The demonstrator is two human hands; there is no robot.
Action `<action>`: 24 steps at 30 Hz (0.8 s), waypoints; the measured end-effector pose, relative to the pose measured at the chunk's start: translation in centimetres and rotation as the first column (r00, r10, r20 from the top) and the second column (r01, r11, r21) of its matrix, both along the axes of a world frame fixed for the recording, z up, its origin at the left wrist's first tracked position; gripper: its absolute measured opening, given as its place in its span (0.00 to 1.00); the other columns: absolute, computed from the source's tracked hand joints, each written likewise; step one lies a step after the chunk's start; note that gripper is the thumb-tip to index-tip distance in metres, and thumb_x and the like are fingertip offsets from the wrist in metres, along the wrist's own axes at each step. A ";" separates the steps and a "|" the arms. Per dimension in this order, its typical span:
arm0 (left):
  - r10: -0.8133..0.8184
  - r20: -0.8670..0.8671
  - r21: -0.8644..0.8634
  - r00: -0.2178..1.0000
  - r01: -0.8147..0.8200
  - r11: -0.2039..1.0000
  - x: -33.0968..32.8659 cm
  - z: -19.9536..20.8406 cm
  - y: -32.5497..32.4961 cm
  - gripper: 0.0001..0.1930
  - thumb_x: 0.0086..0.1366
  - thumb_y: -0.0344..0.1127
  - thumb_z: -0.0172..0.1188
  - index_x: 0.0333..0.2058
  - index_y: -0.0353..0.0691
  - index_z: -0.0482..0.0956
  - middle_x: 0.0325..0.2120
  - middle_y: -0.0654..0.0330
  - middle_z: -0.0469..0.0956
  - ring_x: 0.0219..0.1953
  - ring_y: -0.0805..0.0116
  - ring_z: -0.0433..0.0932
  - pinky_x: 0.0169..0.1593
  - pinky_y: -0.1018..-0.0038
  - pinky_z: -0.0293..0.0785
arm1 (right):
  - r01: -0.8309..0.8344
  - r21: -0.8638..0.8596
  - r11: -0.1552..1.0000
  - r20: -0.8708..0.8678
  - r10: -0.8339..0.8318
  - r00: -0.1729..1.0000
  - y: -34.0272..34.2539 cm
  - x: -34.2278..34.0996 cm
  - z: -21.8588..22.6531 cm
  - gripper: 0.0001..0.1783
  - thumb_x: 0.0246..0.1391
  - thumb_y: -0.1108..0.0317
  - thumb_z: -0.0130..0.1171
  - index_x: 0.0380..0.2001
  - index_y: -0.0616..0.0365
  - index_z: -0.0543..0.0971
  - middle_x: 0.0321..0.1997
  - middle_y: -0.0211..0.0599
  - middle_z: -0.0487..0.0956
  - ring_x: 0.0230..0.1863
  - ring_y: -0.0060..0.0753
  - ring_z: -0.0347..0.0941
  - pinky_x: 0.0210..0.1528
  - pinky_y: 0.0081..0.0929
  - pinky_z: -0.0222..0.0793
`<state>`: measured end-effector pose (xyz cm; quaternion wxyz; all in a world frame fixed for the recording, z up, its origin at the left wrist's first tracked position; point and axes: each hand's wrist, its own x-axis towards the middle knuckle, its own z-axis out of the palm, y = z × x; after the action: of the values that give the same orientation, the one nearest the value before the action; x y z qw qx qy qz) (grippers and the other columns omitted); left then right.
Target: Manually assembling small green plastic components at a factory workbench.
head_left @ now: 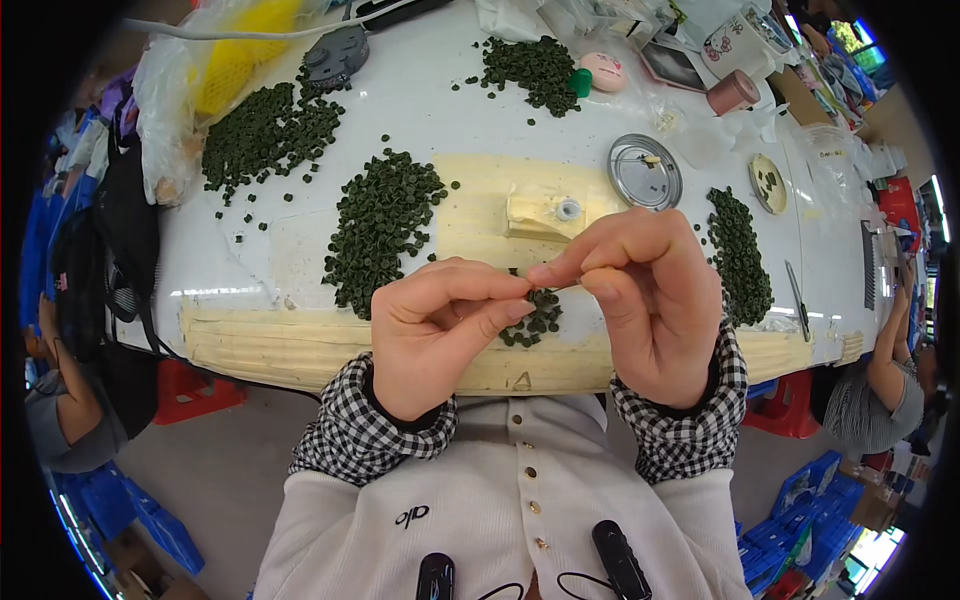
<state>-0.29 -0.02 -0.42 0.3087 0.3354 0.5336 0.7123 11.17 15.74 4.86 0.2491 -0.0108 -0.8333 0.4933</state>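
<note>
Head view. Left hand [430,335] and right hand [658,300] meet over the tabletop [410,110], fingers of both pinching a tiny dark thing [562,288] between them; its form too small to tell. Small cluster of dark green caps [525,332] just below the fingers. Larger cap heap [380,225] to their left, another heap [738,255] to their right. Cream block [530,214] just beyond the fingers; round metal lid [628,178] farther off, to the right.
</note>
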 end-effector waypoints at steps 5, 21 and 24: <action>0.000 -0.008 -0.005 1.000 0.000 1.000 0.0 0.0 0.0 0.09 0.57 0.15 0.62 0.37 0.30 0.81 0.34 0.53 0.81 0.37 0.68 0.80 0.43 0.75 0.77 | 0.005 -0.013 1.000 0.012 -0.005 1.000 -0.1 0.0 0.0 0.12 0.66 0.64 0.50 0.37 0.64 0.66 0.36 0.44 0.77 0.38 0.30 0.78 0.43 0.23 0.73; 0.014 -0.019 -0.052 1.000 -0.015 0.999 0.0 0.1 -0.1 0.08 0.57 0.15 0.62 0.36 0.30 0.81 0.35 0.52 0.81 0.36 0.67 0.81 0.42 0.75 0.79 | 0.436 0.437 0.787 -0.192 -0.392 0.900 1.7 -1.8 -2.0 0.07 0.51 0.75 0.64 0.31 0.62 0.75 0.29 0.38 0.75 0.29 0.40 0.72 0.30 0.31 0.67; 0.021 -0.014 -0.034 1.000 -0.022 0.999 0.1 0.0 -0.1 0.08 0.58 0.15 0.61 0.37 0.29 0.80 0.34 0.52 0.81 0.36 0.68 0.81 0.42 0.75 0.79 | 0.405 0.510 0.759 -0.114 -0.407 0.906 1.7 -1.8 -2.2 0.09 0.50 0.71 0.65 0.33 0.61 0.76 0.30 0.38 0.75 0.32 0.42 0.72 0.34 0.32 0.68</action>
<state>-0.22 -0.13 -0.45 0.3030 0.3292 0.5516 0.7039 9.33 17.41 2.69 0.3416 -0.1238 -0.9137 0.1822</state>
